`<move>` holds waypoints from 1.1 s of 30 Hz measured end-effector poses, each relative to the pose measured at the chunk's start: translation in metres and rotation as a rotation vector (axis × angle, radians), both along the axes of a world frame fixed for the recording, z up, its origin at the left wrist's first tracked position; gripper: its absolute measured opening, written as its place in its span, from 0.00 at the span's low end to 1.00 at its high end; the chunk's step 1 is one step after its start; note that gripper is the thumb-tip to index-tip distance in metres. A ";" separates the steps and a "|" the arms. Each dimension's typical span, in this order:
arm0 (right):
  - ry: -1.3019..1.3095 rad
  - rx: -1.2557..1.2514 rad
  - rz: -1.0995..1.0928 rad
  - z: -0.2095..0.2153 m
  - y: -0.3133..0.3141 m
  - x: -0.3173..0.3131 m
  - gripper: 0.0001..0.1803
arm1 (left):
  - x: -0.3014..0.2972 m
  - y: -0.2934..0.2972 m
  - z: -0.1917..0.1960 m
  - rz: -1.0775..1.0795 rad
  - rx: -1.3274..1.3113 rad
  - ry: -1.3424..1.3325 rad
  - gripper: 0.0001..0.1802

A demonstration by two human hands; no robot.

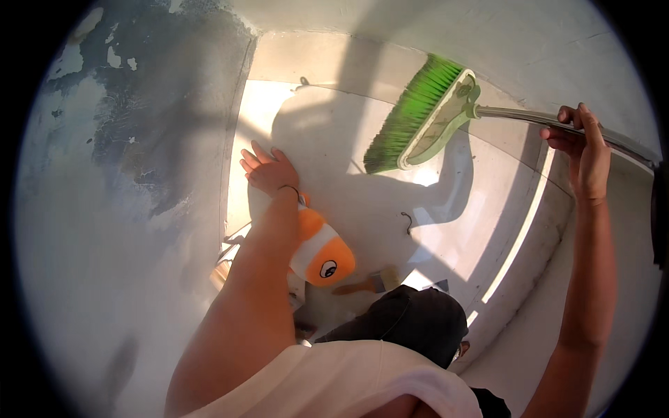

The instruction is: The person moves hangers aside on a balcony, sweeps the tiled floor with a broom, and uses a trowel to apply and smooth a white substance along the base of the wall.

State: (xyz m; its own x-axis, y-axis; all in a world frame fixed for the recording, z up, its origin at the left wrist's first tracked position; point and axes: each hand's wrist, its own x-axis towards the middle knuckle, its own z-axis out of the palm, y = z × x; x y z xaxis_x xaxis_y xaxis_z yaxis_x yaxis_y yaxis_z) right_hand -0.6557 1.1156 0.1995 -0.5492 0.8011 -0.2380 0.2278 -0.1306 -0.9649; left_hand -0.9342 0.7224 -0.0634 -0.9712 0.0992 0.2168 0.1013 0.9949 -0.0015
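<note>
My right hand (584,150) is wrapped round the metal pole of a broom (442,115), raised at the right. The broom's head is pale green and white, and its bright green bristles point left, tilted, over the tiled floor. My left hand (270,171) holds nothing, its fingers spread near the wall at the left; whether the palm touches the floor I cannot tell. Beside my left forearm is an orange and white plush clownfish (327,247), partly hidden by the arm. A dark band circles my left wrist.
A flat brush (383,281) with an orange handle lies below the plush. One thin dark curl (406,223) rests on the floor (334,153). Grey wall with peeling paint (139,139) stands close on the left. Another wall (543,42) closes the far side, and a ledge runs along the right.
</note>
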 end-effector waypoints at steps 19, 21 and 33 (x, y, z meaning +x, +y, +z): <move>0.220 -0.125 -0.031 -0.023 -0.104 0.111 0.18 | -0.004 0.000 -0.027 0.002 0.039 0.038 0.29; 0.115 -0.068 -0.038 -0.026 -0.116 0.155 0.19 | -0.007 -0.006 -0.031 0.008 0.038 0.084 0.29; -0.101 0.235 -0.325 0.095 -0.103 0.294 0.20 | -0.004 0.054 0.029 -0.036 0.239 -0.420 0.35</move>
